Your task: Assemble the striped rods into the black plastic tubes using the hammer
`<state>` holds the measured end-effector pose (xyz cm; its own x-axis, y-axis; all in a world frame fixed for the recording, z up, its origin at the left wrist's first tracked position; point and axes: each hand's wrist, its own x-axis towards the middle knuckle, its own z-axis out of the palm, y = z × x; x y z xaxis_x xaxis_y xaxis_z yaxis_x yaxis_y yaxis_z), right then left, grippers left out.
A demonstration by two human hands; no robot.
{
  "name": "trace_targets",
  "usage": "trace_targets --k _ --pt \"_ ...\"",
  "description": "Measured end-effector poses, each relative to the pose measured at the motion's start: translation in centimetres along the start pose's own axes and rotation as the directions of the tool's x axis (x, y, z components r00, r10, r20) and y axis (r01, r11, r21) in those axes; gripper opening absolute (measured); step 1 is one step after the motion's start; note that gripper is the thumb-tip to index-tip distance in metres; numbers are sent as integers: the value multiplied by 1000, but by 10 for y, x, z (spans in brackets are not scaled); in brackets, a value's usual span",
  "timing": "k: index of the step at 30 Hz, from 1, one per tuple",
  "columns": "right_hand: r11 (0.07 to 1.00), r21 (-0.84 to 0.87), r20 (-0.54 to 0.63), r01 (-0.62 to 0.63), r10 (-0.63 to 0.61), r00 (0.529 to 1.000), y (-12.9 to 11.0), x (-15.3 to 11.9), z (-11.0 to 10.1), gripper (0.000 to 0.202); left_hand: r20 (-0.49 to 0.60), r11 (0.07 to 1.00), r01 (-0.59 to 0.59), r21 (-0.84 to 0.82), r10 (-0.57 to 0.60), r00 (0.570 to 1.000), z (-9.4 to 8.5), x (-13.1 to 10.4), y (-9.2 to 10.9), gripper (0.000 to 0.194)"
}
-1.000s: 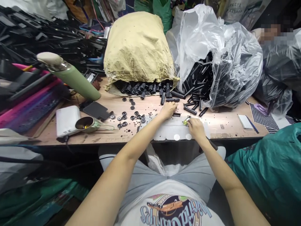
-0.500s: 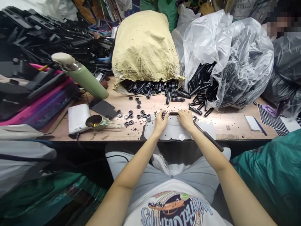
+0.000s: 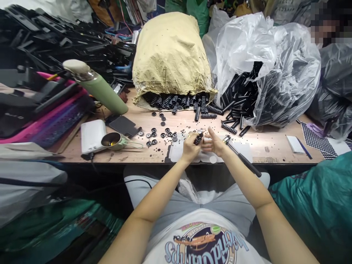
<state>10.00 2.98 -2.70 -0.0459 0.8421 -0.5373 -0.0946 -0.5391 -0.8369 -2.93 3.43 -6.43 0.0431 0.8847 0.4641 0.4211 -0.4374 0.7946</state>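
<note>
My left hand (image 3: 191, 147) is closed around a short black part (image 3: 198, 138) above a pale mat (image 3: 176, 154). Just right of it, my right hand (image 3: 215, 143) has its fingers spread, with the fingertips beside the part. A hammer (image 3: 242, 156) with a dark handle lies at a slant by my right wrist, its handle end past the table edge. Several small black round pieces (image 3: 154, 134) lie left of the mat, and tiny dark bits are scattered behind my hands.
A yellowish sack (image 3: 170, 55) spills black textured rollers at the back. Right of it, a clear plastic bag (image 3: 291, 73) holds black tubes. A green bottle (image 3: 104, 93), a metal cup (image 3: 111, 141) and a white box (image 3: 92, 135) stand left; a notepad (image 3: 295, 144) lies right.
The dark piece held level between both hands is now upright in my left hand. My right hand has let go and opened, dropping slightly toward me.
</note>
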Motion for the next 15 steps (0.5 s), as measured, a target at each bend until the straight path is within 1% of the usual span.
trace_targets --k 1,2,3,4,5,6,7,8,9,11,13,15 --pt "999 -4 68 -34 34 997 -1 -2 1 66 51 998 -40 51 38 998 1 -4 -1 14" --pt "999 -39 85 -10 13 996 -1 -3 0 67 104 991 -68 112 56 993 1 -8 -2 14" --pt "992 -109 43 63 -59 997 -2 -5 -3 68 156 977 -88 193 58 986 1 -12 -4 16" --pt "963 -221 -34 156 -167 985 -2 -7 -8 70 205 952 -104 289 44 978 -1 -17 -5 21" --pt "901 -367 -113 233 -292 950 -2 -10 -13 75 251 914 -121 388 21 968 -4 -22 -6 27" --pt "805 -526 -159 273 -409 899 -1 -14 -19 83 291 868 -141 475 -4 957 -8 -27 -7 32" --pt "688 -671 -158 278 -499 852 1 -17 -25 90 324 827 -160 539 -29 946 -14 -32 -8 33" --pt "563 -783 -114 265 -548 829 4 -21 -30 97 352 802 -176 570 -45 935 -20 -35 -8 33" --pt "446 -861 -52 245 -556 829 7 -25 -34 101 368 802 -184 568 -48 929 -27 -38 -8 32" --pt "254 -944 58 210 -498 865 15 -32 -35 100 350 855 -161 493 -25 936 -40 -38 -8 29" --pt "124 -977 103 174 -439 893 22 -36 -31 96 285 926 -110 362 2 959 -47 -32 -6 23" --pt "50 -989 104 137 -423 900 26 -38 -26 93 218 974 -66 216 17 976 -44 -21 -3 16"
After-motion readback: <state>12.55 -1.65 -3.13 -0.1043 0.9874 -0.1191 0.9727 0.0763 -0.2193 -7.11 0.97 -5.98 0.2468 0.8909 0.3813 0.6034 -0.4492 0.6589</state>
